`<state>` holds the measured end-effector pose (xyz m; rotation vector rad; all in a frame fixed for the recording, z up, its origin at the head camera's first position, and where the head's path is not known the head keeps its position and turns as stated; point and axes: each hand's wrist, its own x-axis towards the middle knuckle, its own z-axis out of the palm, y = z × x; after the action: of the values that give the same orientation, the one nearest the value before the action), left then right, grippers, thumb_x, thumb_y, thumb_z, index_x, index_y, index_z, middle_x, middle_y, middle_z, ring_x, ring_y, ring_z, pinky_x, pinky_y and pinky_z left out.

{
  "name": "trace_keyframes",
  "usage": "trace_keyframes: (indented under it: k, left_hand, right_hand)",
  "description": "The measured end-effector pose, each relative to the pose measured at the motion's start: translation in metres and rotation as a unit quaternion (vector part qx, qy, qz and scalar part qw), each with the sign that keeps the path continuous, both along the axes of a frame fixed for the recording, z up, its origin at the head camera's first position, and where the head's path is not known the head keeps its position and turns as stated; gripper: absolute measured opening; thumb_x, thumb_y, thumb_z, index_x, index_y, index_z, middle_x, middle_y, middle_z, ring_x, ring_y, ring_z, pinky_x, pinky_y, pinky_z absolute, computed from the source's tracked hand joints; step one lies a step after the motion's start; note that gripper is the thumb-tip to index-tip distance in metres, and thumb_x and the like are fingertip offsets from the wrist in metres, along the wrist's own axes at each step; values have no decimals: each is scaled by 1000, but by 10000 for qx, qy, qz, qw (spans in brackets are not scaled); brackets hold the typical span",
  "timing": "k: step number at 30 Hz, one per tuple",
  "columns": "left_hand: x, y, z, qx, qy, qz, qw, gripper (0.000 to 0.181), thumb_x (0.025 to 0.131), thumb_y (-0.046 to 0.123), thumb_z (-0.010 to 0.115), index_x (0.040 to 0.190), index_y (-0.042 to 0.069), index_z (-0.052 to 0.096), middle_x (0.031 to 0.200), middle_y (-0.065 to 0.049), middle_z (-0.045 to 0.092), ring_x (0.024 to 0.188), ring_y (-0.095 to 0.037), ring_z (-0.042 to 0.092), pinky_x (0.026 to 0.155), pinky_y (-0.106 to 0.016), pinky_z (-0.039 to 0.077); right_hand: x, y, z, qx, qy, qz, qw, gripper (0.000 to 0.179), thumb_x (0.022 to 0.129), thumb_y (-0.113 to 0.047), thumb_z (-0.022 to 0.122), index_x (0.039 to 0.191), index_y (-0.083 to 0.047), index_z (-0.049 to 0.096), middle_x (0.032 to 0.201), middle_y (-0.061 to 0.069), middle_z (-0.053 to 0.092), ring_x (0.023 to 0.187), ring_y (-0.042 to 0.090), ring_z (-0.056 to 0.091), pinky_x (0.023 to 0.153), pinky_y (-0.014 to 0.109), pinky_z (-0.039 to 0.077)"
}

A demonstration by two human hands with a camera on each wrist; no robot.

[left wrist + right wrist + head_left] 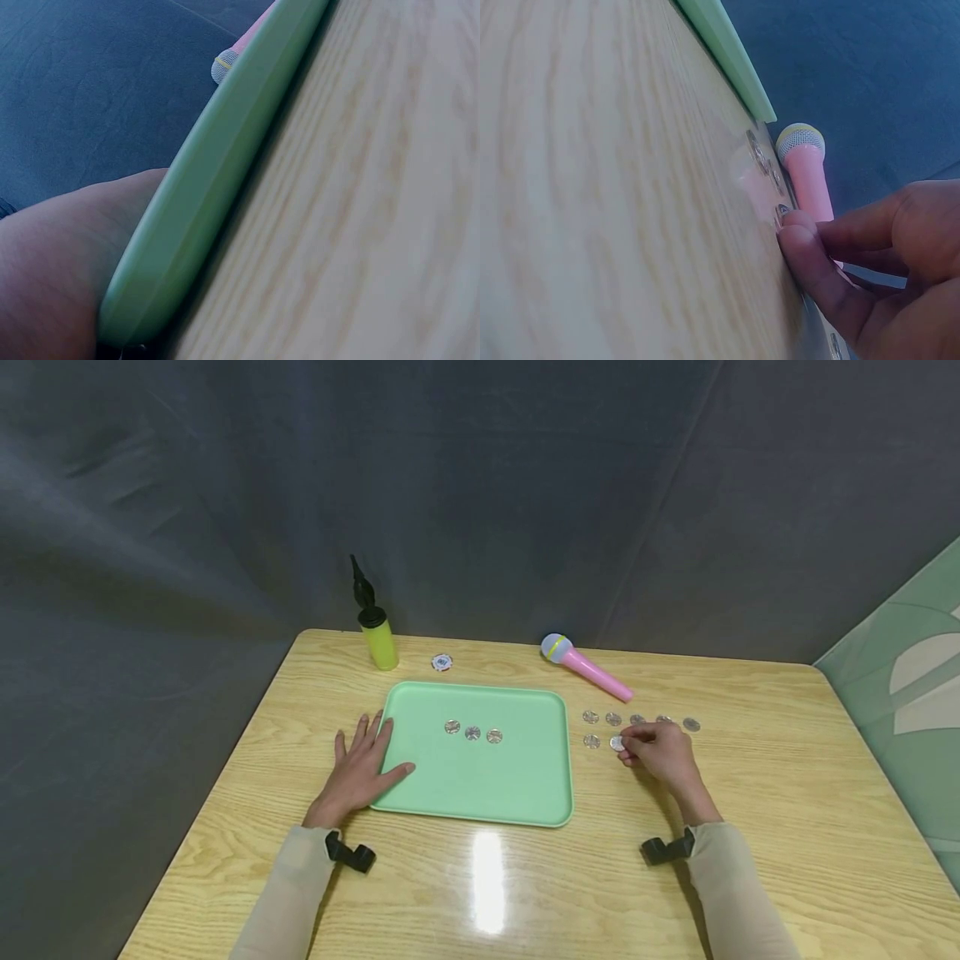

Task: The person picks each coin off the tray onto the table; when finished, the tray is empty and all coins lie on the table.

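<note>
My right hand (660,752) pinches a silver coin (617,743) between thumb and fingertips, low over the table to the right of the tray. In the right wrist view the coin's edge (782,211) shows just past the fingertips. Another coin (592,741) lies left of it, and a row of several coins (613,719) runs behind, partly covered by the hand. My left hand (360,777) rests with spread fingers at the left rim of the green tray (480,793), its thumb over the tray. Three coins, the middle one (472,732) among them, lie in the tray.
A pink toy microphone (592,672) lies behind the coins. At the back left stands a yellow-green hand pump (381,643) with a black top, and a poker chip (442,662) lies beside it. Dark cloth (480,510) hangs behind the wooden table (787,793).
</note>
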<state>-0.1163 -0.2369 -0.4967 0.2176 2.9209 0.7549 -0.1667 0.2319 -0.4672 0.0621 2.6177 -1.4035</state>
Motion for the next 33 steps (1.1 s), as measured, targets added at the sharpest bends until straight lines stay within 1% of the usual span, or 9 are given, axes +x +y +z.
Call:
trace_keyframes:
  k: [5,15,20,27,30,33]
  left_hand:
    - [0,0,-1,-27,15,-7,10000,94,94,55,59,161,4,15,169,-19,8,157,-43,-1,118,-72,-8]
    - [-1,0,-1,-51,7,5,10000,94,94,54,59,160,4,16,169,-20,8,157,-43,-1,118,-72,-8]
    - [0,0,-1,-27,-9,8,10000,94,94,54,59,160,4,16,169,-19,8,157,-43,-1,119,-72,-8]
    - [-1,0,-1,-87,-18,12,10000,94,94,55,59,161,4,15,170,-19,7,157,-42,-2,119,-71,-8]
    - [-1,0,-2,-98,-20,10,9999,94,94,55,59,160,4,15,169,-19,7,157,-43,-2,119,-71,-8]
    - [-1,0,-2,-114,-20,6,9999,94,94,55,58,160,4,16,169,-19,8,157,-43,-1,119,-71,-7]
  right_hand:
    - [0,0,0,74,27,-35,10000,23,96,2,58,110,18,66,96,30,74,66,1,68,64,20,60]
    - [1,0,0,243,64,-111,9996,22,96,0,59,108,16,68,94,28,74,66,2,68,62,20,60]
    - [1,1,1,194,86,-105,9997,23,96,-1,58,110,17,67,97,30,73,66,3,68,63,21,60]
    - [3,2,8,68,225,-75,9997,24,97,0,58,113,17,65,102,35,69,67,7,70,65,24,62]
    - [4,0,12,-43,219,-48,9997,25,97,0,59,114,18,64,103,35,68,67,7,71,65,25,62]
    - [4,-2,15,-51,226,-6,9997,25,97,-1,60,114,17,65,103,34,68,68,6,71,66,25,62]
